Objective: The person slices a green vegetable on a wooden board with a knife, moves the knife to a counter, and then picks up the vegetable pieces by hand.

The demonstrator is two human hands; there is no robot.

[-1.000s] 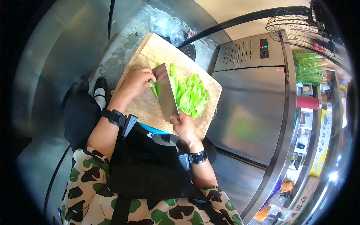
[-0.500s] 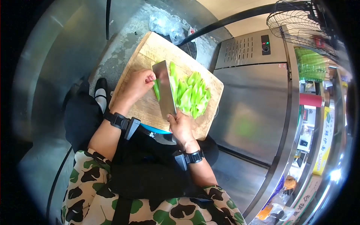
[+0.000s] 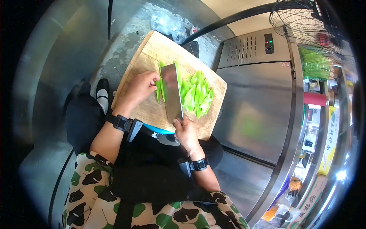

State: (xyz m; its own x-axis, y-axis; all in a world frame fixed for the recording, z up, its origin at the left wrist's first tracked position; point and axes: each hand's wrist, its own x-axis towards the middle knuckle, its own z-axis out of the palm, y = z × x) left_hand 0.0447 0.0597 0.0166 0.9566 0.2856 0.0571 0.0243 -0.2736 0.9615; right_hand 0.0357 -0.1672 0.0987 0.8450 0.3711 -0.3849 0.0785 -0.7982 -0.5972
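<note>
My right hand [image 3: 186,131] is wrapped round the handle of a cleaver [image 3: 172,89], whose broad blade points away from me over the wooden chopping board [image 3: 145,55]. To the left of the blade, my left hand [image 3: 142,87] has its fingers curled, with the fingertips on a bright green vegetable piece [image 3: 158,93]. The blade covers part of the green between my hands. Right of the cleaver lies a loose heap of glossy, flat green vegetable slices [image 3: 199,93].
A blue rim [image 3: 158,130] shows under the board's near edge. Beyond the board are a clear plastic bag [image 3: 167,23] and a black bar [image 3: 236,19]. A steel fridge [image 3: 253,110] stands close on the right, beside shelves of packets. My shoe [image 3: 102,95] is at the left.
The cleaver and my right hand have shifted slightly right, and more green shows left of the blade. My left hand stays at nearly the same place, fingers still curled.
</note>
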